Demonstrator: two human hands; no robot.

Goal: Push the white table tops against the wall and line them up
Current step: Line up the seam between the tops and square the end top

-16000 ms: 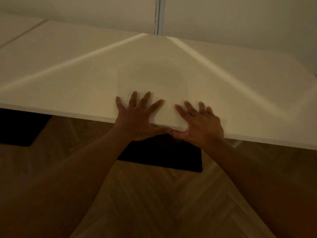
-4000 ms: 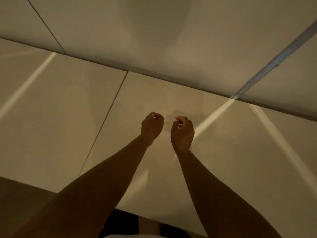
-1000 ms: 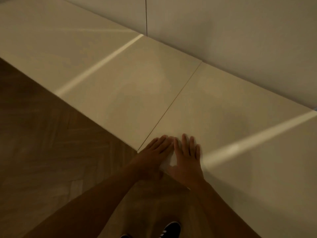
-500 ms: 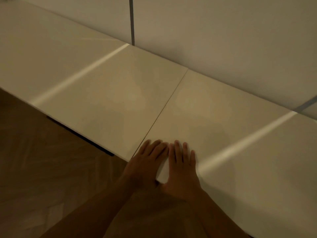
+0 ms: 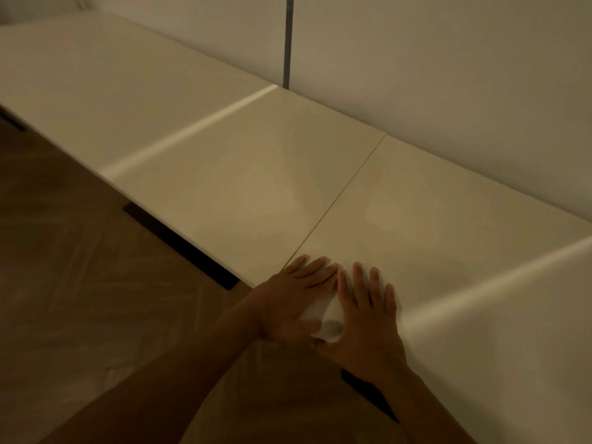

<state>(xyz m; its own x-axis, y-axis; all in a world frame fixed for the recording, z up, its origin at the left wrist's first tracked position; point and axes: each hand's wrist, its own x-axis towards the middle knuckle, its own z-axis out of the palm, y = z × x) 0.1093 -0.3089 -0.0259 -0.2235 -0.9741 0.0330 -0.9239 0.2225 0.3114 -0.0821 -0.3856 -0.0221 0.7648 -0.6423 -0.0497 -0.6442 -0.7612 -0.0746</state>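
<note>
Two white table tops stand side by side along the wall (image 5: 448,75), with a thin dark seam between them. The left table top (image 5: 198,145) runs off to the far left. The right table top (image 5: 448,238) runs off the right edge. My left hand (image 5: 294,296) lies flat on the near left corner of the right top, its fingertips close to the seam. Beside it, touching, my right hand (image 5: 362,318) lies flat on the same corner, thumb at the front edge. Both hands have their fingers stretched out and hold nothing.
Herringbone wooden floor (image 5: 80,267) lies on the near left. Dark table bases (image 5: 179,241) show under the front edges, another (image 5: 368,395) below my right forearm. A grey vertical strip (image 5: 287,40) runs down the wall. Bright light streaks cross both tops.
My hands stay flat on the same corner. The view has shifted back and to the left, so more of the floor and the dark base shows.
</note>
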